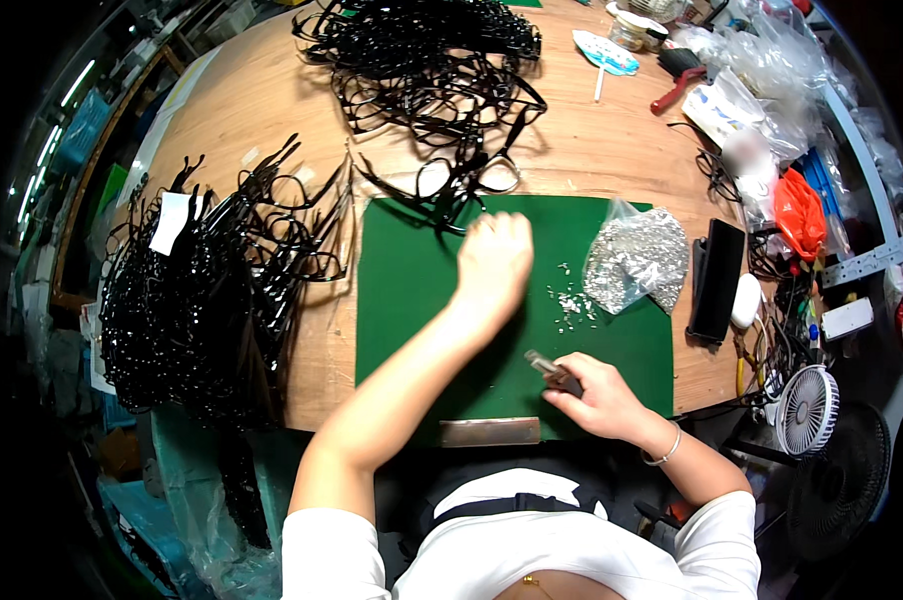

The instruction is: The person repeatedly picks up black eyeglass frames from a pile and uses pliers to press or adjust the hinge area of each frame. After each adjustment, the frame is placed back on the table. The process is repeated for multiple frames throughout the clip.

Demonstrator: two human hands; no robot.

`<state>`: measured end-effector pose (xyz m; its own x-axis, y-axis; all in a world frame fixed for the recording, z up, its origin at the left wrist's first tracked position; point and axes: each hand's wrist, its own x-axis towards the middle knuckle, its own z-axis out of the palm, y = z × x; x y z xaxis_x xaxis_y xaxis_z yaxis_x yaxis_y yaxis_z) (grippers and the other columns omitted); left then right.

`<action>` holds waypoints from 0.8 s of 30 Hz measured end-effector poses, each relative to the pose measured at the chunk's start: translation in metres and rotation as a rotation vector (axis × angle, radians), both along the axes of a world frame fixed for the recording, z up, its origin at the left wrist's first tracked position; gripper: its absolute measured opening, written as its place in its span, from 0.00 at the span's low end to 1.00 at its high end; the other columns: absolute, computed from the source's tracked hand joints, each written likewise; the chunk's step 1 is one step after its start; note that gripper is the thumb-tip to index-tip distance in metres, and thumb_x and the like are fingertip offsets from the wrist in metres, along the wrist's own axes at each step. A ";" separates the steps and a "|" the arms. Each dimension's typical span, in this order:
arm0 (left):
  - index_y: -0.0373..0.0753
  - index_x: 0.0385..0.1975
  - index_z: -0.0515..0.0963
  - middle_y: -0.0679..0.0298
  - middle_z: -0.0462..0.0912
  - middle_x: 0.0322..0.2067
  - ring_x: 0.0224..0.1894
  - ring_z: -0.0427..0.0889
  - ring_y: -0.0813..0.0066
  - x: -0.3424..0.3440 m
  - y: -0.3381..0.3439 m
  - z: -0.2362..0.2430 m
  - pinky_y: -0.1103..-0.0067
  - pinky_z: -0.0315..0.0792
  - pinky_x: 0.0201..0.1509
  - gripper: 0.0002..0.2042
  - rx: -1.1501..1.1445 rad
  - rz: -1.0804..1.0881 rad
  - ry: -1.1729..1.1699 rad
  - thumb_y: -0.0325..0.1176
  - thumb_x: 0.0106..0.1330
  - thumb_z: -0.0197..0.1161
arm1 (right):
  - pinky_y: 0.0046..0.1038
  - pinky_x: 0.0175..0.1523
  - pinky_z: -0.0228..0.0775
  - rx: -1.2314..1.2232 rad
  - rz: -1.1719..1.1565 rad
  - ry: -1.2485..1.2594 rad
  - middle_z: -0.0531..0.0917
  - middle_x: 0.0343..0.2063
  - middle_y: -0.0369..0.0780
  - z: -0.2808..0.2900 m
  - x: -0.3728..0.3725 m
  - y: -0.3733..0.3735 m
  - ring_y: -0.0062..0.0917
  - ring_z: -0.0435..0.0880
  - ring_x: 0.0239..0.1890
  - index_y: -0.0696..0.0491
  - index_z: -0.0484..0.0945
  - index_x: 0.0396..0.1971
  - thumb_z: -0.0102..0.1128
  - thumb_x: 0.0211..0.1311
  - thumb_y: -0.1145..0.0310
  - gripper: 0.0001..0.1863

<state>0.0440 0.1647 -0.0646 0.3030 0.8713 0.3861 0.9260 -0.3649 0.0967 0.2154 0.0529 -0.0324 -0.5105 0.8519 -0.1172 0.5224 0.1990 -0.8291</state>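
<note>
My left hand [495,262] reaches over the far part of a green mat [412,330], its fingers closed at the near end of a black eyeglass frame [462,195]. That frame lies at the front of a tangled heap of glossy black eyeglass frames [422,50]; the exact grip is partly hidden by the hand. My right hand [604,400], nearer to me, is wrapped round a small metal hand tool [547,366] whose pale tip points left; its exact kind is unclear. Small silvery pieces [574,308] lie scattered beside a clear bag [637,260] full of them.
Another large pile of black frames [202,300] covers the table's left side, a white slip [171,222] on it. A metal strip [490,431] sits at the mat's near edge. To the right are a black phone [717,280], cables, plastic bags and a small white fan [808,410].
</note>
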 end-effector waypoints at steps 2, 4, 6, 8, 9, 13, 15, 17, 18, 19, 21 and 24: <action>0.31 0.35 0.70 0.57 0.75 0.29 0.32 0.75 0.69 -0.002 0.025 -0.025 0.74 0.69 0.41 0.11 0.040 0.241 0.358 0.27 0.52 0.50 | 0.30 0.34 0.66 0.012 0.085 0.033 0.74 0.26 0.43 -0.003 0.006 0.000 0.34 0.74 0.29 0.57 0.71 0.31 0.60 0.47 0.70 0.12; 0.30 0.37 0.71 0.60 0.73 0.25 0.31 0.73 0.69 -0.010 0.011 -0.032 0.72 0.66 0.46 0.13 0.178 0.188 0.491 0.28 0.52 0.51 | 0.29 0.33 0.65 0.050 0.139 0.081 0.73 0.24 0.41 -0.004 0.015 -0.003 0.33 0.73 0.28 0.56 0.71 0.30 0.61 0.44 0.73 0.11; 0.31 0.35 0.72 0.62 0.71 0.23 0.31 0.72 0.70 -0.010 0.005 -0.033 0.70 0.64 0.47 0.12 0.206 0.181 0.497 0.28 0.52 0.51 | 0.28 0.33 0.65 0.064 0.124 0.134 0.73 0.23 0.41 -0.008 0.019 -0.005 0.33 0.73 0.27 0.56 0.71 0.29 0.61 0.44 0.73 0.11; 0.36 0.27 0.71 0.62 0.70 0.22 0.31 0.72 0.69 -0.012 0.003 -0.028 0.70 0.63 0.47 0.07 0.153 0.156 0.442 0.28 0.48 0.53 | 0.28 0.33 0.66 0.062 0.130 0.139 0.73 0.23 0.41 -0.007 0.016 -0.006 0.33 0.73 0.27 0.56 0.71 0.28 0.61 0.44 0.74 0.11; 0.37 0.24 0.70 0.62 0.70 0.22 0.31 0.72 0.68 -0.011 0.002 -0.020 0.70 0.63 0.48 0.05 0.105 0.099 0.412 0.28 0.47 0.53 | 0.28 0.33 0.66 0.061 0.131 0.132 0.73 0.23 0.41 -0.005 0.016 -0.003 0.33 0.73 0.27 0.56 0.70 0.28 0.61 0.44 0.74 0.11; 0.35 0.24 0.66 0.56 0.68 0.23 0.30 0.69 0.58 -0.016 -0.038 0.045 0.67 0.62 0.38 0.03 0.041 -0.031 -0.060 0.26 0.54 0.52 | 0.29 0.33 0.66 0.080 0.108 0.099 0.73 0.24 0.42 0.003 0.026 -0.006 0.34 0.73 0.27 0.57 0.70 0.28 0.61 0.43 0.74 0.11; 0.34 0.27 0.67 0.58 0.69 0.24 0.26 0.70 0.62 -0.025 -0.072 0.070 0.74 0.65 0.31 0.02 -0.058 -0.043 -0.409 0.24 0.59 0.49 | 0.31 0.34 0.67 0.095 0.085 0.033 0.73 0.24 0.41 0.006 0.034 -0.009 0.35 0.74 0.28 0.56 0.70 0.27 0.58 0.42 0.76 0.09; 0.34 0.28 0.67 0.59 0.71 0.25 0.23 0.71 0.72 -0.030 -0.102 0.076 0.81 0.66 0.29 0.04 -0.300 -0.024 -0.877 0.26 0.62 0.49 | 0.32 0.34 0.68 0.087 0.051 0.013 0.73 0.24 0.42 -0.001 0.044 -0.006 0.36 0.75 0.29 0.57 0.70 0.27 0.56 0.42 0.77 0.09; 0.33 0.29 0.66 0.61 0.72 0.25 0.27 0.73 0.77 -0.022 -0.112 0.087 0.83 0.68 0.30 0.07 -0.389 -0.005 -1.167 0.30 0.65 0.45 | 0.32 0.35 0.69 0.083 0.022 -0.040 0.73 0.25 0.43 -0.002 0.044 -0.002 0.36 0.76 0.30 0.57 0.70 0.28 0.56 0.42 0.77 0.10; 0.34 0.31 0.62 0.58 0.73 0.27 0.27 0.75 0.76 -0.025 -0.120 0.088 0.82 0.70 0.32 0.08 -0.456 -0.014 -1.263 0.33 0.67 0.43 | 0.33 0.37 0.69 0.139 0.043 -0.131 0.73 0.29 0.43 -0.005 0.044 0.003 0.36 0.75 0.31 0.57 0.70 0.30 0.57 0.41 0.77 0.12; 0.35 0.30 0.60 0.52 0.75 0.31 0.25 0.77 0.74 -0.025 -0.130 0.100 0.81 0.71 0.32 0.08 -0.640 -0.008 -1.647 0.34 0.67 0.43 | 0.32 0.37 0.68 0.389 0.024 -0.211 0.72 0.33 0.43 -0.004 0.038 0.016 0.36 0.75 0.31 0.58 0.69 0.33 0.57 0.42 0.76 0.14; 0.37 0.35 0.55 0.43 0.74 0.37 0.23 0.78 0.71 -0.027 -0.146 0.099 0.80 0.73 0.31 0.10 -0.720 -0.021 -1.685 0.34 0.66 0.47 | 0.30 0.33 0.65 0.544 0.120 -0.531 0.71 0.35 0.42 -0.011 0.020 0.031 0.32 0.74 0.28 0.63 0.69 0.37 0.54 0.41 0.76 0.18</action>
<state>0.0169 0.0192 0.0347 0.0456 0.9880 -0.1478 -0.3148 0.1546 0.9365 0.2356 0.0840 -0.0433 -0.5953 0.8021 0.0476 0.7722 0.5874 -0.2422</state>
